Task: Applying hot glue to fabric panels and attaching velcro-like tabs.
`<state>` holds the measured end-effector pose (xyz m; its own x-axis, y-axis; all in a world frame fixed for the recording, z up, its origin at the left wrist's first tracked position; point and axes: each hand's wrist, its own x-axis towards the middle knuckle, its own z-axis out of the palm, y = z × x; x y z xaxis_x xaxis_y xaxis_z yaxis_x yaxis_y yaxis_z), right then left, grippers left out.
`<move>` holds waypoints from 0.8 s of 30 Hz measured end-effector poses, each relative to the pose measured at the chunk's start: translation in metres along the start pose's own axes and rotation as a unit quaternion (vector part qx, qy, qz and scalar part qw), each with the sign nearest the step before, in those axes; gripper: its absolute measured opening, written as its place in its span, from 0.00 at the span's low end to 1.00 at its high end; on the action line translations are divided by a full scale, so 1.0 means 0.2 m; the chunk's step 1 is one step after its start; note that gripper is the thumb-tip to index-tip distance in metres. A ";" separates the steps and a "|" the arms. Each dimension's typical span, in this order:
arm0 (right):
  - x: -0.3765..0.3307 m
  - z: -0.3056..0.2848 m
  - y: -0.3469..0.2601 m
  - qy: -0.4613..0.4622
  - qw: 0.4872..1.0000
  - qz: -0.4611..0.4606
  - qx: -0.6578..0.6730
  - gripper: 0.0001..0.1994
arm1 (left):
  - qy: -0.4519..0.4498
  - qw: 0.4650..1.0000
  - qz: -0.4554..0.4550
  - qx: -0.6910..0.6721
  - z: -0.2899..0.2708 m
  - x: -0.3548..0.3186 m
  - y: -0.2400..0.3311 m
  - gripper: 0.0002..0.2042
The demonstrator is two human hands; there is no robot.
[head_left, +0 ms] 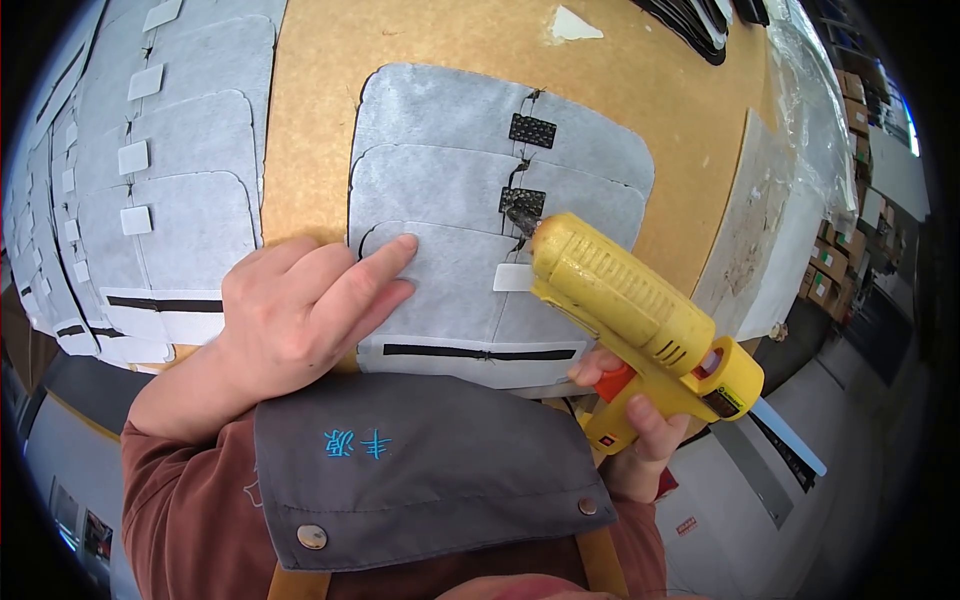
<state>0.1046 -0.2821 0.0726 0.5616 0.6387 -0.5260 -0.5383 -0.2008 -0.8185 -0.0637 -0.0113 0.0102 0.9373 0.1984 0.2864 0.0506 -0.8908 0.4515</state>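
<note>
My right hand (645, 440) grips a yellow hot glue gun (625, 285), one finger at its orange trigger. A pale glue stick (790, 437) sticks out of the gun's back. The dark nozzle (522, 218) is at the lower of two black textured patches (522, 202) on overlapping grey fabric panels (440, 185). A white tab (513, 277) lies on the nearest panel, partly behind the gun. My left hand (300, 310) rests at the panels' left edge, index finger stretched onto the fabric, thumb apart below it, and nothing visible between them.
More overlapping grey panels (195, 130) with white tabs spread across the left of the brown board (315, 120). A white scrap (575, 24) and dark layered pieces (700, 25) lie at the far side. Clear plastic film (815, 130) hangs at the right edge; cardboard boxes (828, 260) are stacked beyond.
</note>
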 end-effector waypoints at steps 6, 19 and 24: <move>-0.02 -0.01 0.02 0.021 0.999 -0.024 -0.018 0.32 | 0.001 1.000 0.001 0.002 0.00 -0.01 0.00 0.22; -0.03 -0.02 0.03 0.040 0.999 -0.016 -0.018 0.31 | -0.002 1.000 0.001 0.004 0.00 -0.01 -0.01 0.22; -0.03 0.00 0.02 0.047 0.999 -0.017 0.005 0.32 | -0.004 1.000 0.000 0.001 0.00 -0.01 0.00 0.22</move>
<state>0.0992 -0.2876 0.0722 0.6363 0.5716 -0.5181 -0.5240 -0.1727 -0.8340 -0.0651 -0.0109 0.0096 0.9402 0.1948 0.2794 0.0514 -0.8920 0.4490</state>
